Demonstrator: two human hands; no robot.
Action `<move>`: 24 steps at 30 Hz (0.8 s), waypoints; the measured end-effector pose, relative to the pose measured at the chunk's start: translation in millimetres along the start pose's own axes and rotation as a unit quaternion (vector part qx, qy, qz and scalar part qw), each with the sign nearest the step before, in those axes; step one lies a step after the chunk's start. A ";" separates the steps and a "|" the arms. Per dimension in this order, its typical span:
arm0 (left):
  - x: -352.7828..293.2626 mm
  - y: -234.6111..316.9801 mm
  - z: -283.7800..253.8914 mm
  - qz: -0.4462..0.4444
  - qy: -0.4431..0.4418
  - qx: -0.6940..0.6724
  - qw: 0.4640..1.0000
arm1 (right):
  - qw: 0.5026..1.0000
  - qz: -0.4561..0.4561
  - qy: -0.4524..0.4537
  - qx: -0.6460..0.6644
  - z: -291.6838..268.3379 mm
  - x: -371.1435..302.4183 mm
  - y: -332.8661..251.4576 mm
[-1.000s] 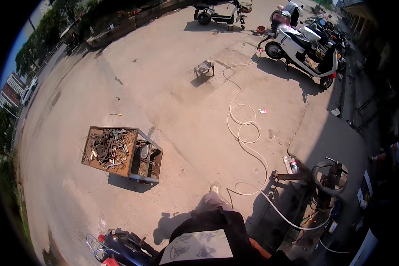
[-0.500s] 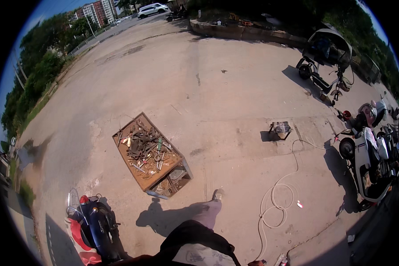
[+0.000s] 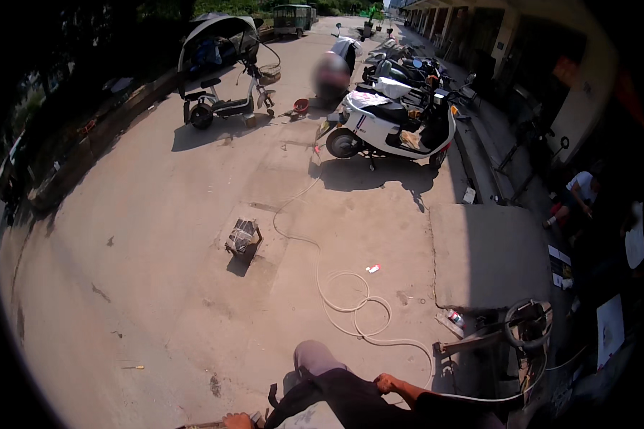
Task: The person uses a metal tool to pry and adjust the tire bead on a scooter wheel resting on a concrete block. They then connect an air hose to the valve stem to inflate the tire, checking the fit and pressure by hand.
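At the bottom edge, my left hand [image 3: 237, 420] is partly cut off by the frame. Its fingers curl at a thin brownish edge that I cannot identify. My right hand [image 3: 388, 384] is held beside my dark clothing, its fingers curled closed with nothing visible in them. My bent knee [image 3: 318, 356] shows between the two. A pale hose [image 3: 365, 334] lies looped on the ground ahead of the right hand. Farther off stands a small low stool [image 3: 243, 236] with a wrapped top, apart from both hands.
A white scooter [image 3: 393, 129] and a canopied scooter [image 3: 225, 100] are parked ahead. To the right stand a tyre [image 3: 528, 325] on a frame and a raised concrete slab [image 3: 490, 250]. A person [image 3: 583, 189] sits in the shade. A yellow-handled tool [image 3: 134, 367] lies at left.
The view has swung right, and the tool-filled metal box and the blue-and-red vehicle have left it. Both my hands show more clearly at the bottom; the right one is farther into view.
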State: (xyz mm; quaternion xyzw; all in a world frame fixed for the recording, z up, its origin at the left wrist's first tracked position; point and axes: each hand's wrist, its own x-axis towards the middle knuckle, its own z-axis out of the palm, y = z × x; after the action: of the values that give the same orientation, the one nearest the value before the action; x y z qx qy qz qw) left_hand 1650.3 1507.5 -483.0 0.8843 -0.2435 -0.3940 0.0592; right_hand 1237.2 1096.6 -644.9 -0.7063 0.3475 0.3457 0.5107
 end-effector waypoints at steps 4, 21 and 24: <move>138.8 -26.7 -82.0 0.081 0.078 -0.272 0.956 | 0.971 0.079 -0.071 0.216 4.1 12.2 -22.8; 374.7 -57.7 -189.7 -0.119 -0.112 -0.147 0.975 | 0.961 -0.041 0.270 0.039 -482.8 289.2 -522.9; 459.8 -49.5 -247.6 -0.093 -0.113 -0.131 0.980 | 0.945 -0.022 0.309 0.106 -514.1 345.7 -525.1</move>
State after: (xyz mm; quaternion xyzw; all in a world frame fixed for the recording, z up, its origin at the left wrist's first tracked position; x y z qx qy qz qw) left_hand 2111.5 1309.7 -635.9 0.8373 -0.1113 -0.5240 0.1099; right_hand 1928.6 679.0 -560.8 -0.7276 0.5073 0.0610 0.4577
